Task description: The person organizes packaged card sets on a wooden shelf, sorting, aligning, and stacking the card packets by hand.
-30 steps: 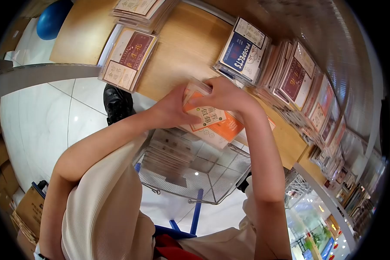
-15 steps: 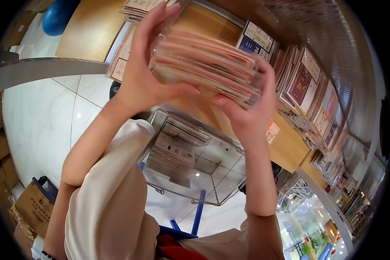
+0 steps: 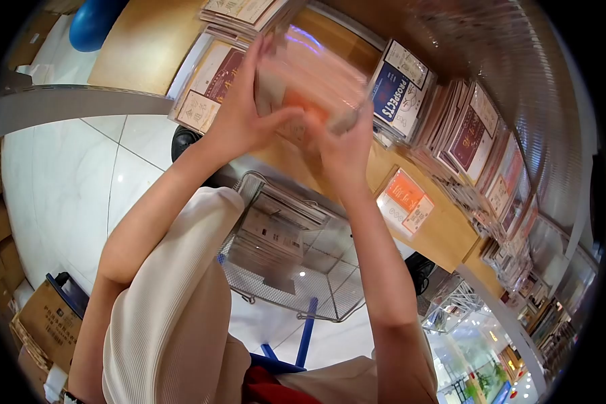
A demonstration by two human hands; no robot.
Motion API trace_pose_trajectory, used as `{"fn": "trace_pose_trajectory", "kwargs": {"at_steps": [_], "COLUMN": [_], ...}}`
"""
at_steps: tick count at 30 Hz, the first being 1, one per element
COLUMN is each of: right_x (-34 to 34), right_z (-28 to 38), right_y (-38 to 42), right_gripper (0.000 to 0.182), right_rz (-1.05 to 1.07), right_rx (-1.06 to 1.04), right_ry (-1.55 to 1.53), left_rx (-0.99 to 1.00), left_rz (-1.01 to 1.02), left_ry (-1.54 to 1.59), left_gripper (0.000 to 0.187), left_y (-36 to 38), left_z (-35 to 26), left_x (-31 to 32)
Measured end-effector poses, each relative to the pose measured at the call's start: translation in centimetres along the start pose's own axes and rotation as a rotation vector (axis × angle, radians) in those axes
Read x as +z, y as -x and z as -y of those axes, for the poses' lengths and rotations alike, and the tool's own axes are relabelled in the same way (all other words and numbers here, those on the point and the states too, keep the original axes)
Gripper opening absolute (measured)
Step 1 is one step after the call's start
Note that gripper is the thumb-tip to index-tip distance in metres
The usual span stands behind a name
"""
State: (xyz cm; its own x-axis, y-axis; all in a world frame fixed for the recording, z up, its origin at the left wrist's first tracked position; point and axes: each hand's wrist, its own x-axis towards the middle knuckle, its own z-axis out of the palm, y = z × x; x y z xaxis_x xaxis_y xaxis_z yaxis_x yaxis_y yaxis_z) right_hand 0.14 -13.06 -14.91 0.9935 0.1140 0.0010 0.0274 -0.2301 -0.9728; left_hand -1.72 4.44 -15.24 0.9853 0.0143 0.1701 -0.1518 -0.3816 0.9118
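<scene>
Both hands hold a stack of clear-sleeved packets (image 3: 316, 74) above the wooden shelf, blurred by motion. My left hand (image 3: 246, 114) grips its left side, with the thumb across the lower front. My right hand (image 3: 343, 141) is closed round its lower right corner. An orange patch shows on the stack's near face. Lower right of the stack, a single orange and white packet (image 3: 405, 202) lies on the wood. A blue packet marked PROSPECTS (image 3: 398, 91) rests just right of the stack.
A wire mesh basket (image 3: 330, 283) holding packets stands below the shelf edge. Rows of packets (image 3: 471, 135) line the right side, and more piles (image 3: 212, 87) lie at the upper left. A blue ball (image 3: 95, 25) and cardboard boxes (image 3: 50, 323) are on the left.
The held stack has turned and shifted slightly left, showing an orange patch. My right hand has moved left and inward, uncovering the orange packet on the wood.
</scene>
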Motion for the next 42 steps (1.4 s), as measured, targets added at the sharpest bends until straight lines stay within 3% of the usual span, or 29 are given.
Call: {"fn": "trace_pose_trajectory", "kwargs": {"at_steps": [1,4,6,7,9,12,15,19,21,23,25,27,30,33,36,39,42], "right_x": [0.5,2.1,2.8,2.6,1.6,1.4,0.7,-0.6,-1.5,-5.1,-10.2,-15.2,-18.6,-19.2,-19.5,-18.9,-15.6], "right_z": [0.7,1.5,0.8,0.8,0.9,1.3,2.2,2.8,1.7,2.1,0.8,-2.5,-4.2,-4.7,-5.3,-4.5,0.4], "right_y": [-1.1,-5.8,-9.3,-10.6,-12.2,-12.3,-11.8,-7.0,-2.1,2.0,5.1,7.9,9.6,9.3,9.4,9.7,7.9], "right_gripper": [0.077,0.067,0.055,0.06,0.068,0.057,0.058,0.058,0.052,0.048,0.053,0.071,0.089,0.105,0.11,0.112,0.109], "right_rz": [-0.04,-0.155,-0.222,-0.19,-0.122,-0.212,-0.04,0.09,0.02,0.096,0.216,0.345,0.359,0.433,0.416,0.423,0.254], "right_rx": [0.039,0.15,0.216,0.31,0.495,0.521,0.576,0.403,0.011,-0.235,-0.296,-0.115,-0.079,-0.037,-0.044,-0.083,-0.12], "right_ry": [-0.022,-0.019,0.078,-0.05,-0.3,-0.375,-0.35,-0.067,0.264,0.33,0.587,0.719,1.142,1.187,1.134,0.937,0.65], "left_rx": [-0.01,0.21,0.24,0.256,0.279,0.271,0.267,0.253,0.27,0.286,0.3,0.427,0.554,0.553,0.575,0.618,0.607], "left_rz": [-0.048,-0.043,0.114,0.192,0.152,0.12,0.085,0.2,0.162,0.166,0.202,0.277,0.368,0.469,0.484,0.436,0.336], "left_ry": [-0.05,-0.391,-0.58,-0.671,-0.7,-0.825,-0.961,-1.215,-1.215,-1.184,-1.128,-1.098,-1.133,-1.142,-1.094,-1.032,-0.877], "left_gripper": [0.108,0.098,0.092,0.089,0.084,0.077,0.071,0.064,0.062,0.06,0.059,0.056,0.048,0.042,0.04,0.042,0.049], "left_y": [0.1,0.6,1.0,1.0,-0.2,-1.8,-3.0,-4.4,-4.1,-3.9,-4.1,-4.1,-4.7,-5.8,-6.1,-6.1,-4.8], "left_z": [0.2,-0.1,0.2,0.2,0.4,-0.2,0.2,1.2,1.3,1.1,0.3,0.5,0.8,1.2,1.8,2.3,1.9], "left_x": [0.2,1.0,1.5,1.8,2.7,3.6,3.9,4.5,5.0,5.3,4.9,5.1,5.7,5.3,5.2,4.6,3.7]}}
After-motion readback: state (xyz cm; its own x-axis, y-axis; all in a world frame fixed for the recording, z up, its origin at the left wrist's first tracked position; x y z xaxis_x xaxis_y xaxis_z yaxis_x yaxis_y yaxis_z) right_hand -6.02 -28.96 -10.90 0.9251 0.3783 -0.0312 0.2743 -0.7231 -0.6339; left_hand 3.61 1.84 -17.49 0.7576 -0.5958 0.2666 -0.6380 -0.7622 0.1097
